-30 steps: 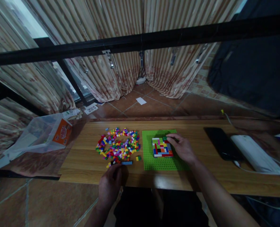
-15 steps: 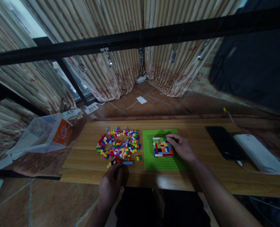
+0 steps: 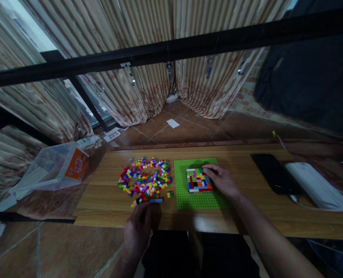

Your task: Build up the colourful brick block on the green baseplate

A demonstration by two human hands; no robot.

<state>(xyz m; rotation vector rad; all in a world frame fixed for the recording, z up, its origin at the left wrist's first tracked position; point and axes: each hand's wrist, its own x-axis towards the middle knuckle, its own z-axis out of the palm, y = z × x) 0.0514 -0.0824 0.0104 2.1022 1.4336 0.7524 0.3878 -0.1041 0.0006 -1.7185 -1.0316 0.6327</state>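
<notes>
Now the green brick (image 3: 200,170) looks flusher on our block (image 3: 198,181); whether our right hand (image 3: 222,180) or left hand (image 3: 137,227) has fingers clamped, we cannot tell.

The right hand (image 3: 222,180) hides the far right corner of the build (image 3: 198,180); any brick in its fingers is indiscernible. Shadow obscures the left hand's grasp (image 3: 137,227). The label's print (image 3: 77,165) is too blurred to read. The bottom edge crops the legs (image 3: 229,253).

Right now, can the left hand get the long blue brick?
Probably yes: the long blue brick lies on the table right by the left hand, and nothing seems to block the way.
</notes>
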